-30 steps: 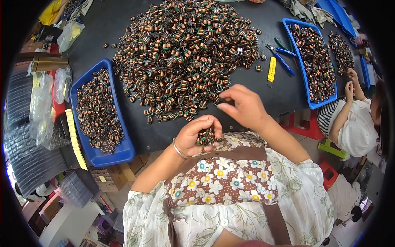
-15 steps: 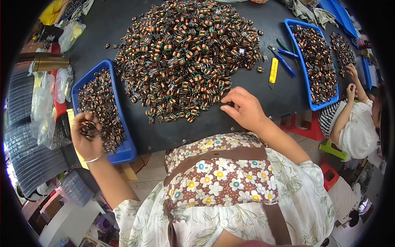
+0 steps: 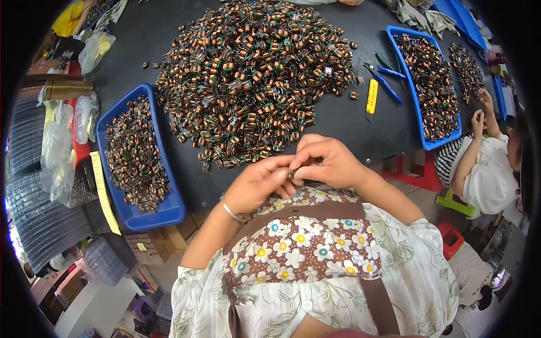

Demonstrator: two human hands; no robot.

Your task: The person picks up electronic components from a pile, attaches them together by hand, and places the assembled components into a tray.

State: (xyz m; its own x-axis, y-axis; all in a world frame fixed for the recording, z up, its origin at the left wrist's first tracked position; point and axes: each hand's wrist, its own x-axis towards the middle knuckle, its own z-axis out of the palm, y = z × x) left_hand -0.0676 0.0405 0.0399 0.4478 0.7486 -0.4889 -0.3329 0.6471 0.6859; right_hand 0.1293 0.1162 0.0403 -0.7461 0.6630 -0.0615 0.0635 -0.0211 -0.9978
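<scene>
My two hands meet over the front edge of the dark table. A small copper-wound coil (image 3: pixel 292 174), mostly covered by fingers, is pinched between them. My left hand (image 3: pixel 255 185), with a bangle at its wrist, grips it from the left, fingertips together. From the right, my right hand (image 3: pixel 331 162) closes thumb and forefinger on it; a dark bit shows beneath its curled fingers, too hidden to tell. Just beyond the hands rises a big heap of copper coils (image 3: pixel 242 73) with green and black parts. A blue tray (image 3: pixel 149 221) of similar coils stands to the left.
Another blue tray (image 3: pixel 424 132) full of coils stands at right, near blue-handled pliers (image 3: pixel 389 89) and a yellow cutter knife (image 3: pixel 372 97). Plastic bags (image 3: pixel 59 135) and a gold-coloured cylinder (image 3: pixel 67 89) lie at far left. A co-worker's hands (image 3: pixel 480 115) are at the right, beside a small coil pile (image 3: pixel 466 70).
My left hand has left the left tray, where it held a handful of coils, and swung right to meet my right hand. That handful is gone from it. My right hand has barely shifted.
</scene>
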